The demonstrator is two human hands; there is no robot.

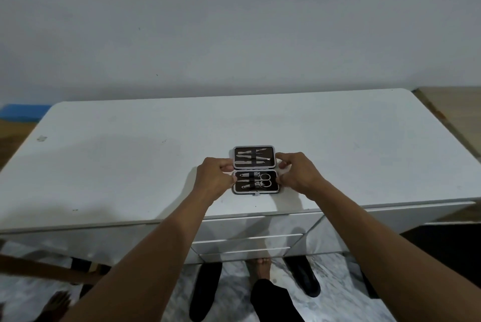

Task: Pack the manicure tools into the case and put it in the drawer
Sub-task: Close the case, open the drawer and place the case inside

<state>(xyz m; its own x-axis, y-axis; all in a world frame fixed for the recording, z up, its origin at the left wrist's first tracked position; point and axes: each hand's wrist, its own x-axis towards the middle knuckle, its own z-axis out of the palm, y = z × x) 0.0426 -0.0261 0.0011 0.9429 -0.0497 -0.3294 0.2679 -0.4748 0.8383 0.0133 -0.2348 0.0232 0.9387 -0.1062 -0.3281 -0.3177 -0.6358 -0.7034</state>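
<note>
**Open case gripped at both ends on the white desk**

Curled tight at the left end of the manicure case (269, 151): left fingers (227, 166), knuckles up, thumb tucked against the near half's edge. Same on the other end: right fingers (282, 164) bent round the edge, thumb low beside the near half. Gripped so from both sides, with nothing else in either grasp.

Behind the fingers, left hand (214, 181) and right hand (298, 174) with backs upward, bare forearms reaching in from the bottom corners.

Between the hands, lying open and flat, two dark-lined halves with a silver rim, one beyond the other, hinge line across the middle. Strapped into both halves under a dark band: slim metal tools (248, 159) in the far half, more in the near half, among them small scissors (266, 180) with loops to the right. Exact count of pieces too small to tell.

Underneath, resting near the front edge of a white desk (117, 155), about midway along it. Just below that edge, white drawers (250, 226) stacked, all pushed in.

Further out: pale wall (234, 22) behind the desk, a blue object (22, 112) at far left, a wooden surface (453, 108) at far right. Down below, marbled floor (335, 293), a bare foot (260, 268) and black slippers (205, 288) either side of it.
</note>
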